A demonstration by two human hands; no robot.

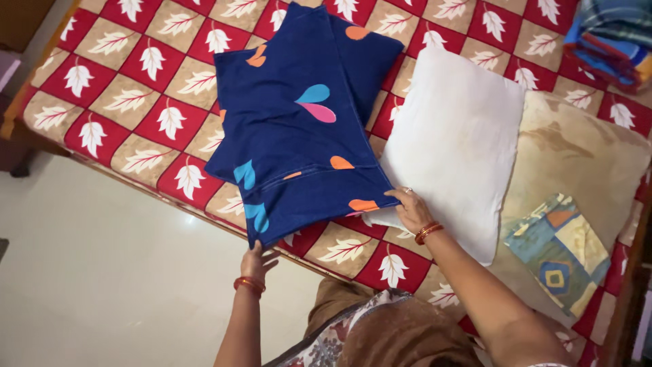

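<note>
Standing at the edge of a bed [136, 95] covered in a red and beige leaf-patterned sheet. Left hand [257, 261] gripping the near corner of a navy pillow cover [292, 136] with bright petal shapes, fingers curled under its hem at the bed's edge. Right hand [409, 209] pinching the cover's other near corner, resting against a bare white pillow [455, 136] lying just beside it. Further right, a beige pillow [577, 156] with a folded patchwork cloth [560, 251] on top. Stacked folded fabrics [611, 41] at the far corner.
</note>
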